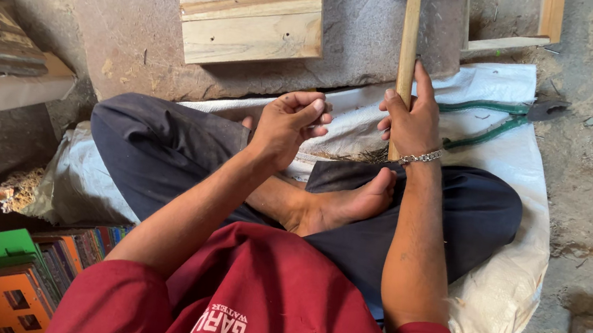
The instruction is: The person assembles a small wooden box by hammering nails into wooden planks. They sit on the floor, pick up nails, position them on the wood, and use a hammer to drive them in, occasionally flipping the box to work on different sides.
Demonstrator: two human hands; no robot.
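— What's the left hand doing?
— Fingers curled nearly closed over the lap; I cannot tell if it pinches anything.
— And the right hand?
— Closed around the wooden handle of a hammer, whose head rests on the stone slab beside a wooden board.

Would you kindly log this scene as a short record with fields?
posture: seated cross-legged on a white sack, barefoot
right hand: grips the wooden handle of a hammer, head pointing away
left hand: fingers curled, thumb against forefinger; whether it pinches anything is too small to tell
ahead: wooden board on a grey slab
right of hammer: green-handled pincers on the sack
lower left: painted blocks
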